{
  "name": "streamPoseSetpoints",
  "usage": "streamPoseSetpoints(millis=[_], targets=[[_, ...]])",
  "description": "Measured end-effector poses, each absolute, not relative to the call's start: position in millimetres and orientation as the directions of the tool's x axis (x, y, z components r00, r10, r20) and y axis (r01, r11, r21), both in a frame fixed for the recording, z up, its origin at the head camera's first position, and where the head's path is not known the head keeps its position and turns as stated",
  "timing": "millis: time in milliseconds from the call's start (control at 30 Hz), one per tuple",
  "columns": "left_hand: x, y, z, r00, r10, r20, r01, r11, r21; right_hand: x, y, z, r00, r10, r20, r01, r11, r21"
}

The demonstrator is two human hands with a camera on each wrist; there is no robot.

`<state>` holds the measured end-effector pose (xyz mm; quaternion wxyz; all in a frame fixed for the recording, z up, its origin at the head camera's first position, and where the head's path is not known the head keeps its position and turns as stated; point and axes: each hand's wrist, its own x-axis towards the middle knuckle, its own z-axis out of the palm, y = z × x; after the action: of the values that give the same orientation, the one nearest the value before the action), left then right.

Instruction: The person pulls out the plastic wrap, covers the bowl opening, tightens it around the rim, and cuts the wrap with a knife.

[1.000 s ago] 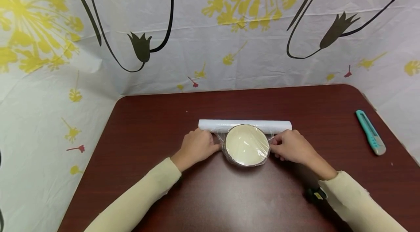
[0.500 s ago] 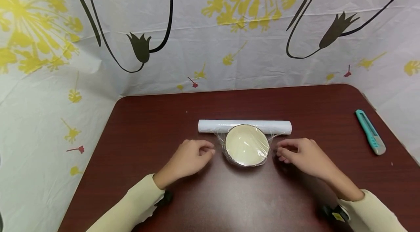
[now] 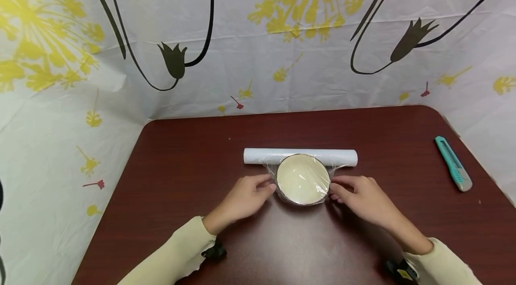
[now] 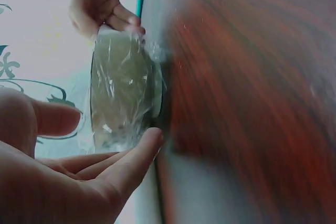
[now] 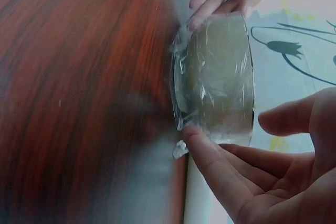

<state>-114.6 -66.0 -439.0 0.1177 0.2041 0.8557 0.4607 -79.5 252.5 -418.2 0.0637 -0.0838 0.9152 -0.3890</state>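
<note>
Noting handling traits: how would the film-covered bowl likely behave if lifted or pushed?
The bowl will probably stay stiff: it looks evenly round, without sag. Its clear film looks glossy, so a grip might slip, and the loose, crinkled edges could flop. Pushed forward, it may nudge the white roll just behind.

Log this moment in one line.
round cream bowl: covered by clear plastic film; left hand, right hand: flanking bowl; white cylindrical roll: behind bowl; long teal cutter: far right

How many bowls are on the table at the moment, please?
1: the bowl, under clear film, stands on the table, on the near side of the white roll. No other shows, and none seems hidden.
</note>
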Motion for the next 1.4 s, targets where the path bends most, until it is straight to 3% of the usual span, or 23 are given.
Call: streamPoseSetpoints(millis=[533,867,1167,1400], targets=[[-111,-48,-438,-0.917,0.378,-0.127,0.025,0.372,0.928,-84,247,-422,-0.979,-0.194,-0.059,-0.082,0.649,-0.757],[-112,-47,-438,-0.912,0.364,-0.191,-0.142,0.156,0.977,-87,249,-426,-0.986,-0.106,-0.125,0.029,0.633,-0.774],[-114,-38,-440,-0.901,0.376,-0.217,-0.228,0.015,0.974,-93,242,-428,-0.962,-0.126,-0.241,0.189,0.329,-0.925],[-114,-31,-438,-0.906,0.354,-0.232,-0.258,-0.028,0.966,-94,235,-428,-0.961,-0.117,-0.252,0.213,0.272,-0.938]])
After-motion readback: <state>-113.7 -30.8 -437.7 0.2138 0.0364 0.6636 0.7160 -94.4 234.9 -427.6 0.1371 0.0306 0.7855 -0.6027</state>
